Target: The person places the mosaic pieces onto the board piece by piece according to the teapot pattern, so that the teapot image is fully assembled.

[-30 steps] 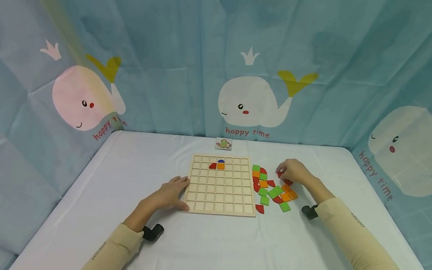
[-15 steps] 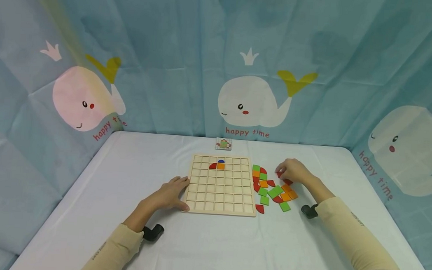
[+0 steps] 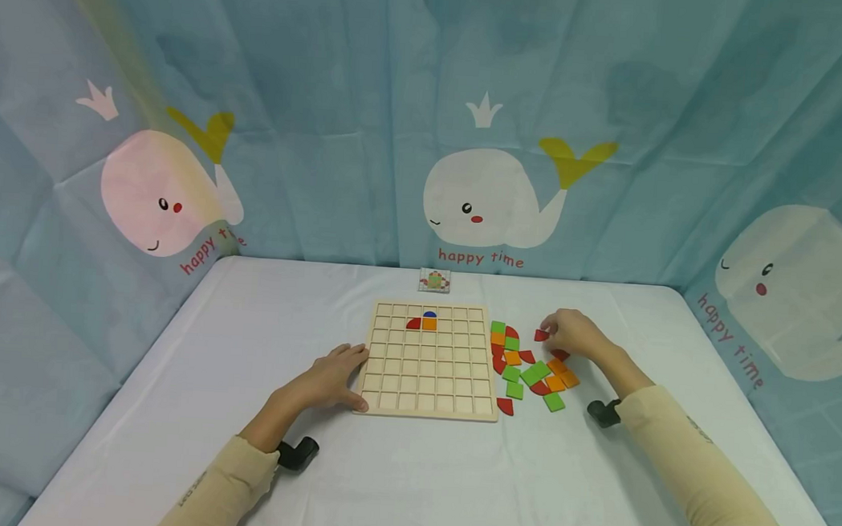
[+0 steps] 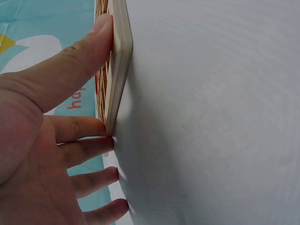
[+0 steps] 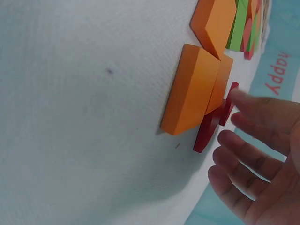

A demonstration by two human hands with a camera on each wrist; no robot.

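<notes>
A wooden grid board (image 3: 428, 376) lies on the table, with a red quarter-circle tile (image 3: 414, 324), an orange square (image 3: 429, 325) and a blue half-circle (image 3: 430, 314) in its upper cells. My left hand (image 3: 330, 376) rests at its left edge, fingers fairly straight; the thumb (image 4: 89, 51) presses the board's rim in the left wrist view. To the right, my right hand (image 3: 572, 333) pinches a red quarter-circle tile (image 3: 541, 335) at its fingertips. Under that hand lies another red tile (image 5: 208, 129), beside orange square tiles (image 5: 192, 89).
Loose green, orange and red tiles (image 3: 536, 374) are scattered right of the board. A small picture card (image 3: 435, 280) lies behind it. Beyond the white table (image 3: 422, 480) hangs a blue curtain (image 3: 309, 200) printed with whales.
The red tile at my right fingertips has shifted slightly left and shows more of itself. My left hand stays in place at the board.
</notes>
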